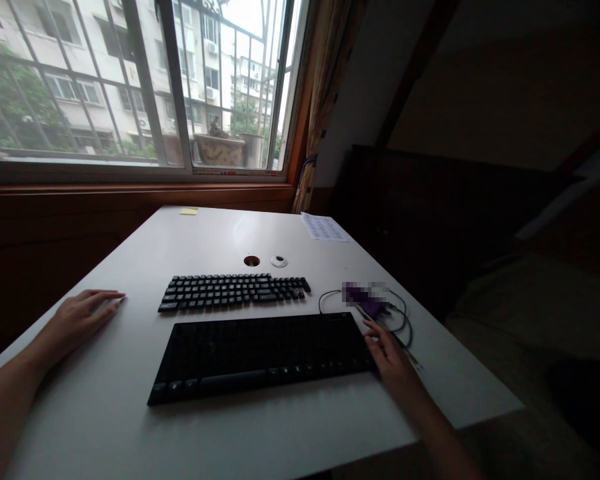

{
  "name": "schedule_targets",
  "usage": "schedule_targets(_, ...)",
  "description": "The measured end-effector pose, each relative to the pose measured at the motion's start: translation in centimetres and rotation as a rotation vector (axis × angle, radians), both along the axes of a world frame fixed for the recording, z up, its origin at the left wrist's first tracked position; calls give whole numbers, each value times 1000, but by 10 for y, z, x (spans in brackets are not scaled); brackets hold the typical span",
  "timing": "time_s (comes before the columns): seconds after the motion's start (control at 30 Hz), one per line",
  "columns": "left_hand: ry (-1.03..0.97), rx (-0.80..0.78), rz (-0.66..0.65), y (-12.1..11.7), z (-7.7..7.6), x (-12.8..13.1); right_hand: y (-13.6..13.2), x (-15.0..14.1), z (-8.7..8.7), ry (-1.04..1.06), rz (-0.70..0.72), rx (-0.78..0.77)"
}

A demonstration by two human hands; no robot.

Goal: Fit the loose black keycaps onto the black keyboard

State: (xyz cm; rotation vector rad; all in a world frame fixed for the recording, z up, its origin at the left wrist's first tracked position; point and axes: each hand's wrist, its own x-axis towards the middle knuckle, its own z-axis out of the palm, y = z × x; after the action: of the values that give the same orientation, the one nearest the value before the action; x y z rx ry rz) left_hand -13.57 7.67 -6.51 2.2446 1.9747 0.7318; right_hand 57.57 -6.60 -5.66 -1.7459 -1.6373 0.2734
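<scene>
A black keyboard [260,357] lies slightly slanted on the white table [260,433]; its dark surface shows few details beyond small pale marks along the near side. Behind it, several black keycaps [230,293] stand in tight rows shaped like a keyboard layout. My left hand [87,320] rests on the table left of both, fingers stretched out, with a tiny pale spot at the fingertips. At the keyboard's right edge is my right hand [385,347], fingers slightly bent and apart. A thin light stick [364,313] runs by its fingertips; I cannot tell whether it is held.
Right of the keycaps lies a purple item [373,305], partly pixelated, with a black cable [407,323] looped around it. Farther back are a round table hole [252,261], a white ring-shaped cover [279,261], a printed sheet [326,228] and a yellow paper [189,211]. A barred window stands behind.
</scene>
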Motion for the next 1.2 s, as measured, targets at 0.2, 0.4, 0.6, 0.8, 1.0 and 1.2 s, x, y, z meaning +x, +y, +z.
schedule_targets(0.2, 7, 2, 4, -1, 0, 2, 2, 2, -3, -8, 5, 27)
schedule_targets(0.4, 23, 10, -1, -3, -1, 4, 2, 3, -4, -14, -6, -9)
schedule_targets(0.6, 40, 11, -10, -8, 2, 10, 3, 4, -5, -10, -5, 5)
schedule_targets(0.8, 59, 27, -9, -12, 5, 16, 5, 7, -8, -9, 11, 50)
schedule_targets(1.0, 31, 55, -30, -16, 5, 20, 4, 5, -5, -42, 18, 52)
schedule_targets(1.2, -3, 151, -64, -23, 11, 30, 3, 4, -4, -34, 0, 37)
